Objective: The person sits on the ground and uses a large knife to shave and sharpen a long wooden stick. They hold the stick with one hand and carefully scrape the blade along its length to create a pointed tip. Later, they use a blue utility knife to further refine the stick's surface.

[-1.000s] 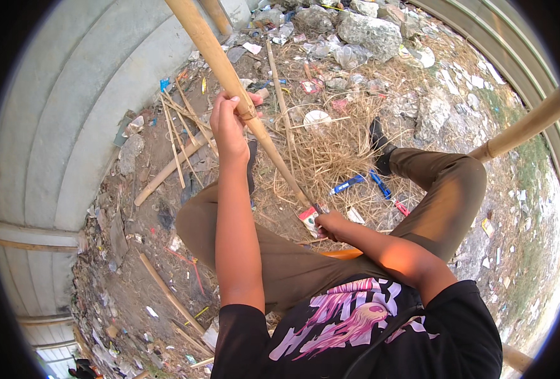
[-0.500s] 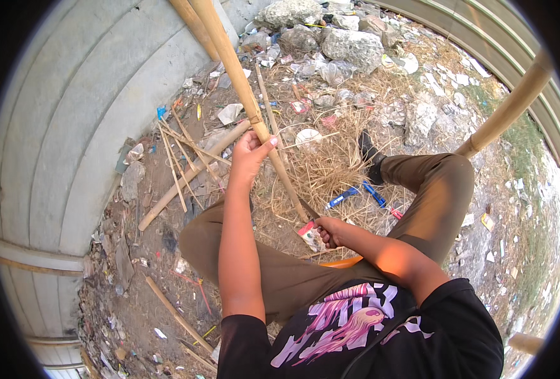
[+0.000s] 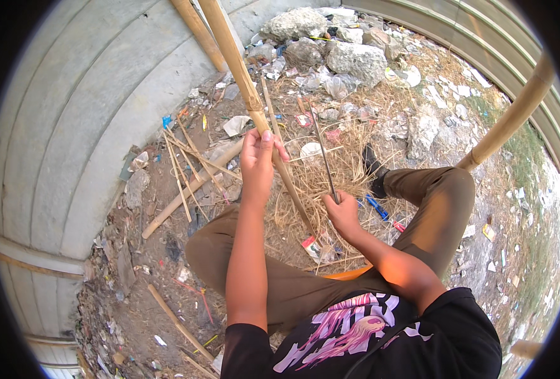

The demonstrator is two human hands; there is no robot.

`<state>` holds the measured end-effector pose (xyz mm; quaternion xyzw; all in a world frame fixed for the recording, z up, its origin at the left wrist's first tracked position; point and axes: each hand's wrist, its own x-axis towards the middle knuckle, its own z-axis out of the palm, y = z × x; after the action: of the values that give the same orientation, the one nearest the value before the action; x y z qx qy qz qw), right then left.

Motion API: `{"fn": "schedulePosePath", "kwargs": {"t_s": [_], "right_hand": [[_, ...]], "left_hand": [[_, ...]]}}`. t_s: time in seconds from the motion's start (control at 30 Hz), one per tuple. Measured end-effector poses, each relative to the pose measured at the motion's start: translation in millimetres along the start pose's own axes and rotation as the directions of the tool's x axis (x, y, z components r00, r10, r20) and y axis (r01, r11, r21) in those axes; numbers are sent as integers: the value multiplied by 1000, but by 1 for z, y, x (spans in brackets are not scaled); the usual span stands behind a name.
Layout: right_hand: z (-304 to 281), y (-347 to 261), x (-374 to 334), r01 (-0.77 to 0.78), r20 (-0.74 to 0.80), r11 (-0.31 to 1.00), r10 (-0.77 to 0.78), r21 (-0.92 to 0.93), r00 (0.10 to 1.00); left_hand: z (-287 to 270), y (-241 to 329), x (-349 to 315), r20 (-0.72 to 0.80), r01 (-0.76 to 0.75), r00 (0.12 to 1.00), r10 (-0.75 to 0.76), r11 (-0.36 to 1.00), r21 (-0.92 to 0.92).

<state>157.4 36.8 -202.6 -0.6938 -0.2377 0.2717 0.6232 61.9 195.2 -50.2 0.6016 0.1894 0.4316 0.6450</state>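
Observation:
A long bamboo pole (image 3: 237, 66) slants from the top of the view down between my legs, its lower end near the ground. My left hand (image 3: 258, 163) is wrapped around its middle, thumb on top. In my right hand (image 3: 343, 215) is a long, thin, dark-bladed knife (image 3: 323, 148), its blade pointing up and away, apart from the pole. The handle is mostly hidden by my fingers. Below the blade and around the pole lies a heap of straw-coloured shavings (image 3: 311, 183). A red and white packet (image 3: 314, 246) rests on the ground by the pole's lower end.
Thin bamboo strips (image 3: 179, 167) lie across a thicker bamboo piece (image 3: 194, 192) at left. A blue tool-like object (image 3: 376, 206) lies by my right leg. Grey wall panels (image 3: 96, 107) stand at left, rocks (image 3: 355, 62) at the back, and another bamboo pole (image 3: 507, 120) leans at right.
My right hand has moved up and away from the pole's lower end, swinging the knife upright. My left hand still grips the pole, which has shifted slightly.

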Motion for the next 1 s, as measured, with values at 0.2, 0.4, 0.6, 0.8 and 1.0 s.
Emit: {"fn": "schedulePosePath", "kwargs": {"t_s": [0.2,0.4,0.6,0.8,1.0], "right_hand": [[-51,-127,25,750,117,633,-744,-191,658],[-69,-168,59,914,429,181,-838,-363,336],[-62,-188,87,890,319,77,-917,-449,240],[-38,-197,103,841,240,125,-927,-526,288],[-31,-205,105,845,338,-103,-936,-526,97]], "left_hand": [[27,10,-12,41,111,994,-104,970,-215],[54,18,-28,125,167,983,-138,948,-271],[56,31,-33,294,237,947,-133,904,-356],[44,31,-11,276,262,951,-138,834,-485],[31,15,-11,326,298,938,-117,753,-587]]}}
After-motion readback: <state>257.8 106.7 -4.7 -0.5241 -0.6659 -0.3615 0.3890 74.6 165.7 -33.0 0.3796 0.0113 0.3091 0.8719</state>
